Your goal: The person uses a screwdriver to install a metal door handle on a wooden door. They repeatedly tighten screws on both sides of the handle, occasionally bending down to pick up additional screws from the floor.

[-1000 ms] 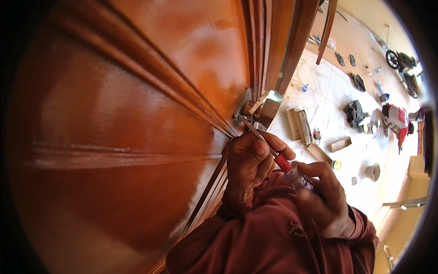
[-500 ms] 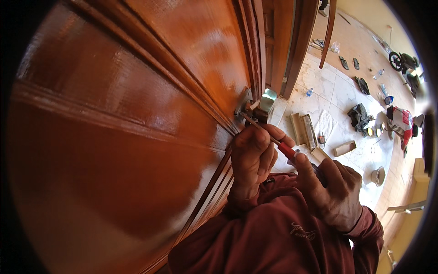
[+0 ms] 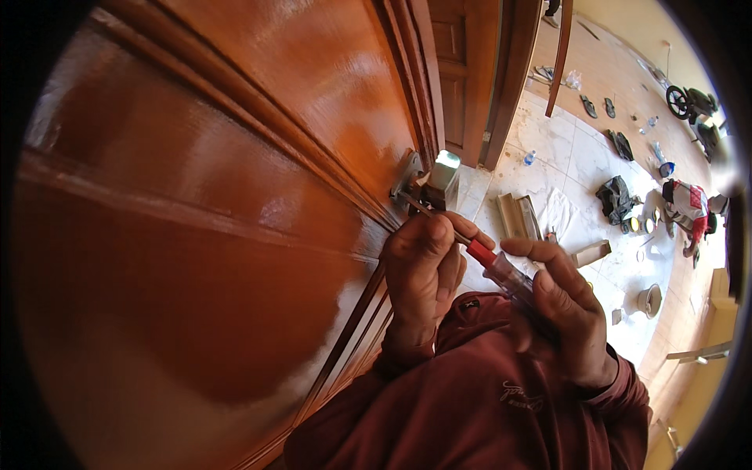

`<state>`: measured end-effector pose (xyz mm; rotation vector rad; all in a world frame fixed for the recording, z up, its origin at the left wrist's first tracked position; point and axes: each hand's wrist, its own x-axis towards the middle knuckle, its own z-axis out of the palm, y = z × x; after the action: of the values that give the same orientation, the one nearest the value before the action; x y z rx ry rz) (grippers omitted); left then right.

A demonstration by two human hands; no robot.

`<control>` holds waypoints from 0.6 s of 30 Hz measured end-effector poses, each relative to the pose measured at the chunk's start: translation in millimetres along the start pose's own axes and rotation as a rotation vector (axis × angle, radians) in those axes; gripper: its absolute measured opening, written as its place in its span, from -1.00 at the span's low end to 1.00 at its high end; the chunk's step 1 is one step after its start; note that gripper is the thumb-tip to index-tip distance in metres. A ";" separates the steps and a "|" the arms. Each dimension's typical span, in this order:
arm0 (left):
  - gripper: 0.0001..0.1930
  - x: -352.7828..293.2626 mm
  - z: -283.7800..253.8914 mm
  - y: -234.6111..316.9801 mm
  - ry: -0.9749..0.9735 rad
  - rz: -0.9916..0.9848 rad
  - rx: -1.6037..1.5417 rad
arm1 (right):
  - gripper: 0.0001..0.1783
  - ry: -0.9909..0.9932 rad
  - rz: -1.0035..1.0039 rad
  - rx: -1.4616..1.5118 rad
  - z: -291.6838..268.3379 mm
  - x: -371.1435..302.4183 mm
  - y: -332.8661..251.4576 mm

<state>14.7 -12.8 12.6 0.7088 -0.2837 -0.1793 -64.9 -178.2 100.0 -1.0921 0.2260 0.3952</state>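
A screwdriver [image 3: 511, 280] with a red collar and clear handle slants up to a metal door handle [image 3: 444, 174] on the glossy brown wooden door [image 3: 258, 313]. Its tip reaches the dark base plate [image 3: 404, 174] of that handle; the exact contact point is too small to make out. My left hand [image 3: 427, 266] is closed around the screwdriver's shaft, close to the door. My right hand [image 3: 570, 309] holds the screwdriver's handle, its index finger and thumb lifted off somewhat and the other fingers partly hidden underneath.
On the pale tiled floor lie open cardboard boxes [image 3: 517, 218], a white cloth [image 3: 558, 213], a black bag [image 3: 615, 200] and a bucket [image 3: 649, 301]. A co-worker in red and white [image 3: 689, 207] bends down at the right. Sandals [image 3: 589, 106] and a motorcycle [image 3: 689, 102] are farther off.
My right hand has loosened its grip, with the index finger now stretched out, baring more of the screwdriver's clear handle. The whole view has shifted slightly; my left hand keeps hold of the shaft.
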 end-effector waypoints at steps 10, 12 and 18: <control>-0.64 1.1 -2.3 -3.7 0.011 0.011 -0.066 | -0.57 0.058 -0.830 -1.093 -6.4 12.5 17.3; -0.63 1.1 0.3 -6.9 0.034 -0.010 -0.029 | -0.65 0.049 -0.504 -0.491 -8.6 11.8 10.5; -0.64 -8.3 15.6 -5.6 0.178 0.067 0.111 | -0.70 0.018 -0.059 0.082 -7.6 -1.7 -8.6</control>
<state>1.5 -24.5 18.5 0.8184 -0.1478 -0.0366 -62.7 -188.7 104.2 -1.0198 0.2230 0.3207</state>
